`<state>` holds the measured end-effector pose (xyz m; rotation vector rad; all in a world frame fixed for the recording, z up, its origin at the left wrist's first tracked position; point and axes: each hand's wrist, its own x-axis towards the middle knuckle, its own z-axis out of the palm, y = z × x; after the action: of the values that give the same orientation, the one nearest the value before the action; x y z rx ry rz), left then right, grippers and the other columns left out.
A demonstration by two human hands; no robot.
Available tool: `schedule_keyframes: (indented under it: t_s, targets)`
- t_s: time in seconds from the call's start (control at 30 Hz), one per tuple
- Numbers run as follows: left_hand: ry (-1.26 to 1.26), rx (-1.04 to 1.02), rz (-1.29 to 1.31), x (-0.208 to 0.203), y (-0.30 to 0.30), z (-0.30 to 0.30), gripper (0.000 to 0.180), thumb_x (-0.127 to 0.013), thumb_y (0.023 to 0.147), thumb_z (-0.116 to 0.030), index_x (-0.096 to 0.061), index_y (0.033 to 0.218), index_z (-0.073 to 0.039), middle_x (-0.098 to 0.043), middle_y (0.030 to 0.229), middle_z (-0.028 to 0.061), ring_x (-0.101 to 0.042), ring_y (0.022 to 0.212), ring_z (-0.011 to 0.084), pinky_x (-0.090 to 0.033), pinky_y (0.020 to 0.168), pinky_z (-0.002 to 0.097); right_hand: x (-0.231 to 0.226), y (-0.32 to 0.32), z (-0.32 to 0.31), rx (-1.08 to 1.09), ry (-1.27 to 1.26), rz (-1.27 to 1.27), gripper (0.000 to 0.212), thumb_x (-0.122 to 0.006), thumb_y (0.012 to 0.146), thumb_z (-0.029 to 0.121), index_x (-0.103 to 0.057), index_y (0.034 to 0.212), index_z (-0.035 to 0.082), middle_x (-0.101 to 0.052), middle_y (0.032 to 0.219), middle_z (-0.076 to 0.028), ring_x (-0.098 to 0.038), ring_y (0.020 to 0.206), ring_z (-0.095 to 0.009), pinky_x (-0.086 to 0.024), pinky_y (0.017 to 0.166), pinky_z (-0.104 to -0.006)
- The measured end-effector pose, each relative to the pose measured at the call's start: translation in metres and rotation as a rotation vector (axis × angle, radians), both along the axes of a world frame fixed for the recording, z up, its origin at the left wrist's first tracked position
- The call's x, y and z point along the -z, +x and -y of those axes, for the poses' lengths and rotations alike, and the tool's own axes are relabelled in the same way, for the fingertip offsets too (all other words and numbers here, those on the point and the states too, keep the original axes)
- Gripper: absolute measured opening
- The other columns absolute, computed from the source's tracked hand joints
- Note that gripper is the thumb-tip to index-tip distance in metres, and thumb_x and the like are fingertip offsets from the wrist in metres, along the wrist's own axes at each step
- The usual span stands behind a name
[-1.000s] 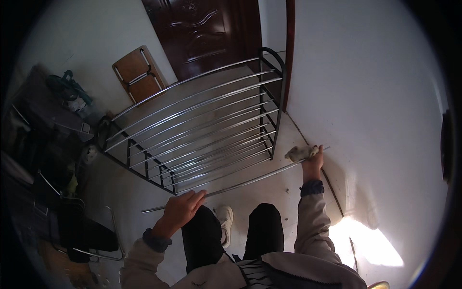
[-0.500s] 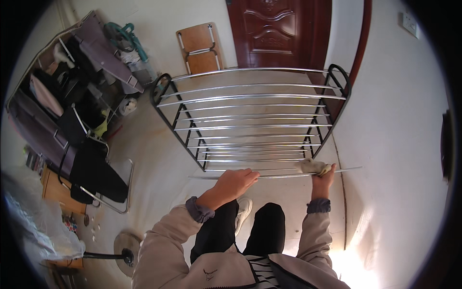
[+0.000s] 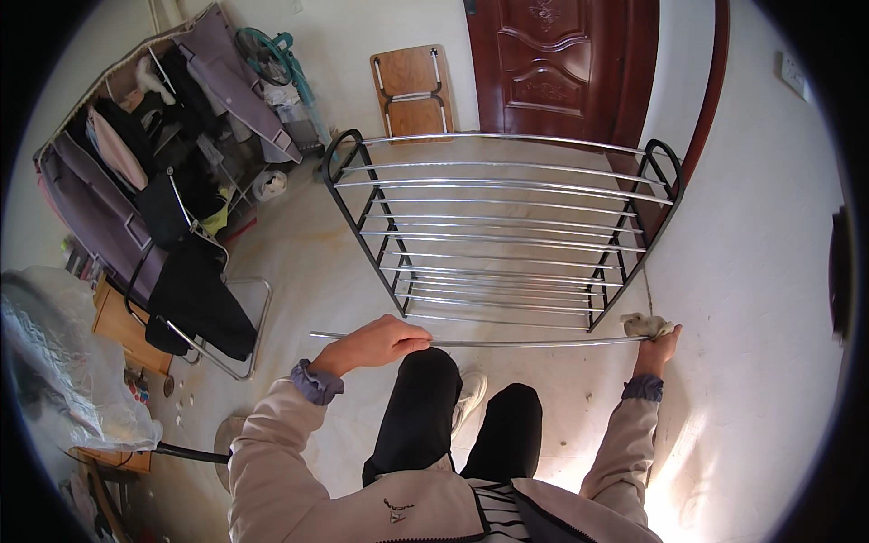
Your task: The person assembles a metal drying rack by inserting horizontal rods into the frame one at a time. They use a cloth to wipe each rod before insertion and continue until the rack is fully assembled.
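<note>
A thin silvery metal rod (image 3: 525, 344) lies level across the space in front of my knees. Near its left end my left hand (image 3: 385, 342) is closed around it. At the other end my right hand (image 3: 661, 347) grips a crumpled greyish-beige cloth (image 3: 643, 324), which bunches over the rod's tip and partly hides it. Just beyond the rod stands a tiered rack with black side frames (image 3: 365, 242) and several silvery crossbars. The rod is apart from the rack.
To the left are a metal-framed chair draped in black (image 3: 204, 303) and a fabric wardrobe (image 3: 109, 222) with clothes. A folded wooden stool (image 3: 412, 77) leans on the far wall beside a red-brown door (image 3: 561, 68). Close on the right rises a white wall (image 3: 760, 235).
My right hand has slid the cloth rightward along the rod to its end. My left hand has shifted left with the rod. The view has turned slightly, moving the rack rightward in the picture.
</note>
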<state>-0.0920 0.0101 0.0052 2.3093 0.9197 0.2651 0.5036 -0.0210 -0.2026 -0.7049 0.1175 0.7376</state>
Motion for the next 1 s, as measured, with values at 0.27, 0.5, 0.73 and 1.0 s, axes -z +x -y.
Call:
schedule_keyframes:
  t_s: [0.27, 0.5, 0.73, 1.0]
  targets:
    - [0.671, -0.016, -0.089, -0.009, -0.01, -0.001, 0.023, -0.07, 0.094, -0.024, -0.072, 0.114, -0.015, -0.062, 0.079, 0.0058, -0.063, 0.069, 0.0286, -0.052, 0.066, 0.0425, -0.021, -0.004, 0.018, -0.016, -0.016, -0.124, 0.029, -0.041, 0.108, 0.035, -0.054, 0.097, 0.011, -0.059, 0.09, -0.007, -0.062, 0.089, -0.028, -0.052, 0.094, -0.0512]
    - [0.613, -0.012, 0.096, 0.039, -0.015, -0.026, 0.024, -0.072, 0.092, -0.019, -0.072, 0.115, -0.015, -0.06, 0.081, 0.0075, -0.06, 0.079, 0.0294, -0.05, 0.072, 0.0428, -0.031, 0.019, 0.033, -0.36, 0.322, -0.023, 0.018, -0.044, 0.107, 0.023, -0.056, 0.096, 0.014, -0.062, 0.085, 0.002, -0.062, 0.085, -0.016, -0.052, 0.085, -0.0393]
    - [0.675, -0.121, 0.082, 0.04, -0.027, -0.043, 0.021, -0.07, 0.092, -0.016, -0.072, 0.113, -0.012, -0.057, 0.08, 0.0072, -0.058, 0.079, 0.0291, -0.046, 0.073, 0.0417, -0.056, -0.006, 0.032, -0.467, 0.291, -0.022, 0.019, -0.043, 0.108, 0.018, -0.057, 0.099, 0.008, -0.062, 0.081, 0.002, -0.062, 0.08, -0.014, -0.053, 0.076, -0.0311]
    - [0.72, -0.158, 0.158, 0.055, -0.031, -0.059, 0.02, -0.069, 0.093, -0.015, -0.072, 0.112, -0.011, -0.057, 0.08, 0.0075, -0.056, 0.08, 0.0284, -0.043, 0.076, 0.0397, -0.071, -0.029, 0.026, -0.4, 0.302, -0.106, 0.022, -0.043, 0.106, 0.013, -0.06, 0.114, 0.002, -0.068, 0.096, -0.006, -0.068, 0.089, -0.018, -0.059, 0.082, -0.034]
